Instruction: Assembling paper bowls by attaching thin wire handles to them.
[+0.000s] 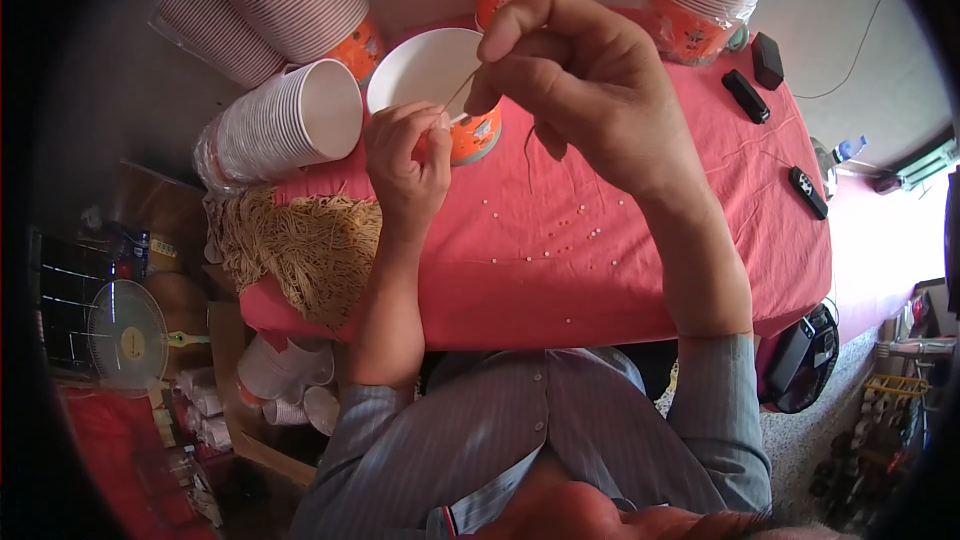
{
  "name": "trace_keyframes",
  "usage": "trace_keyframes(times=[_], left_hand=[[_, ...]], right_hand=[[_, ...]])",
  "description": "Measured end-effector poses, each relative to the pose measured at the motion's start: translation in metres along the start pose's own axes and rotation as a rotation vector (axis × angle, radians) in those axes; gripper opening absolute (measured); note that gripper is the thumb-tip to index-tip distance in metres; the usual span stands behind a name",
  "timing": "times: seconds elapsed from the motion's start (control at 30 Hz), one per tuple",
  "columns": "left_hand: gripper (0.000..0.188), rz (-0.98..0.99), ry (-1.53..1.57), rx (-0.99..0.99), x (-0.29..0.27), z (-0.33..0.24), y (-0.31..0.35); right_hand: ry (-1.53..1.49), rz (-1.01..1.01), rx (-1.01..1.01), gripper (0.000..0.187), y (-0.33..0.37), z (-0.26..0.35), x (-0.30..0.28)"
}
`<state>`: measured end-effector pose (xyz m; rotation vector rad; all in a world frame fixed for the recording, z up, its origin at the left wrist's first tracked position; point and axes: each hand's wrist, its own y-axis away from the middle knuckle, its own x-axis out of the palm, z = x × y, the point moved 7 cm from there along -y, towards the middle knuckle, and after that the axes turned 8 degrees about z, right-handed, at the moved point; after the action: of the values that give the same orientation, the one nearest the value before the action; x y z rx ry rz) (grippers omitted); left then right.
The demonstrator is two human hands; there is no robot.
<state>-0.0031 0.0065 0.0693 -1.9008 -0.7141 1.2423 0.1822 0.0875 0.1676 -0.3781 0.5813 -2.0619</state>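
Note:
A thin tan cord (459, 93) is stretched between my two hands above the table. My left hand (408, 162) pinches its lower end between thumb and fingertips. Higher up and to the right, my right hand (595, 90) is closed on the same cord, its loose tail hanging below the fingers. Behind my hands stands a paper bucket (478, 142), white inside and orange outside, partly covered by them. Small white and orange beads (546, 254) lie scattered on the red tablecloth (500, 295). To the left of my left forearm is a heap of tan cords (325, 240).
Stacked paper buckets (290, 0) in plastic wrap fill the back left, with another stack (275, 130) lying sideways. More buckets (700, 0) stand at the back right. Black devices (745, 97) sit along the right edge. A fan (130, 340) is at the far left.

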Motion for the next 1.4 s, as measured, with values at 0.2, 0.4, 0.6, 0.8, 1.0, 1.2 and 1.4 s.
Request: trace_keyframes(times=[0.2,0.4,0.6,0.8,1.0,1.2,1.4], left_hand=[[0.011,0.065,-0.058,0.071,0.006,0.002,0.000],[0.009,0.083,-0.074,0.079,0.011,0.001,0.000],[0.011,0.105,-0.129,0.072,0.010,-0.003,0.000],[0.015,0.068,-0.129,0.051,0.010,0.002,0.003],[0.019,0.066,-0.080,0.047,0.012,-0.001,0.002],[0.019,0.075,-0.084,0.021,0.015,0.000,0.004],[0.017,0.088,-0.050,-0.019,0.017,0.005,0.005]], right_hand=[[-0.021,-0.090,-0.015,0.010,0.001,0.007,-0.015],[-0.106,-0.109,-0.017,0.015,0.003,0.011,-0.021],[-0.134,-0.104,-0.021,0.017,0.007,0.018,-0.015],[-0.138,-0.069,-0.035,0.019,0.008,0.019,-0.016],[-0.133,-0.039,-0.051,0.019,0.009,0.020,-0.013],[-0.114,-0.060,-0.060,0.019,0.010,0.023,-0.016],[-0.250,0.017,-0.159,0.021,0.016,0.035,-0.016]])
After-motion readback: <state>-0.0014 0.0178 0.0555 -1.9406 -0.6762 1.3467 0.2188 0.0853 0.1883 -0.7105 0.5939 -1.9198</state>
